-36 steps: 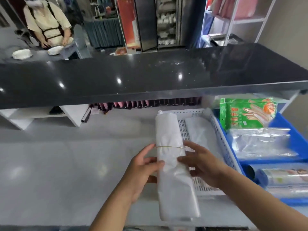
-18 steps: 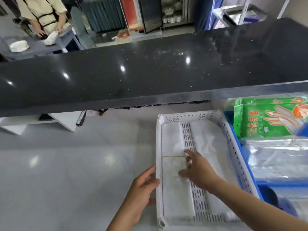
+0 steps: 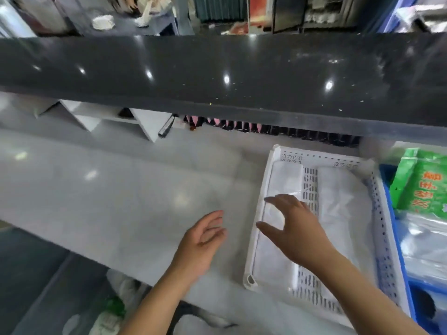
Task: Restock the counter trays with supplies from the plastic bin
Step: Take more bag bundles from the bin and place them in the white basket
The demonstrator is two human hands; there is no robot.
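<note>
A white perforated tray [image 3: 264, 209] sits on the pale counter at the right. Two bundles of white plastic bags lie in it: one along its left side [image 3: 285, 180], one on its right side [image 3: 338, 201]. My right hand [image 3: 295, 230] hovers over the left bundle with fingers spread and holds nothing. Left of the tray, my left hand [image 3: 200, 243] is above the counter, palm partly up, fingers relaxed and empty. A blue plastic bin [image 3: 391, 201] borders the tray on the right, holding a green glove packet [image 3: 423, 182] and clear bag packs [image 3: 425, 247].
A dark glossy raised counter [image 3: 217, 76] overhangs the back of the work surface. Beneath it runs a row of dark and pink items [image 3: 266, 128]. White shelf brackets [image 3: 142, 124] stand at the back left. Bags lie on the floor at the bottom left [image 3: 113, 308].
The left bundle went from held in both hands into the tray. Both hands have let go of it; my left hand moved left of the tray, my right lifted above it.
</note>
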